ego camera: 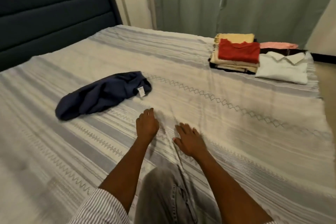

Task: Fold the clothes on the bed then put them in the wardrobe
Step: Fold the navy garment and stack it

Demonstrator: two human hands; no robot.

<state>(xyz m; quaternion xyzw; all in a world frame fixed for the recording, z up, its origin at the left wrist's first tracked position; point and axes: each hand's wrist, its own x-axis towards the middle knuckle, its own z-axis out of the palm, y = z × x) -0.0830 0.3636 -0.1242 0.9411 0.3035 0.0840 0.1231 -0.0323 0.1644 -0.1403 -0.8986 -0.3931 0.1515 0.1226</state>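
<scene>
Most clothes sit folded in a stack [236, 56] far off past the right hand [190, 141], while one crumpled blue garment [101, 94] waits just beyond the left hand [147, 125]; both hands are empty, fingers loosely spread.

Single head-worn wide-angle view, looking forward and down across the striped white-and-grey bedspread [200, 85], forearms close at the lower edge, dark blue padded headboard [54, 14] far left, pale green curtains [236, 0] beyond
</scene>
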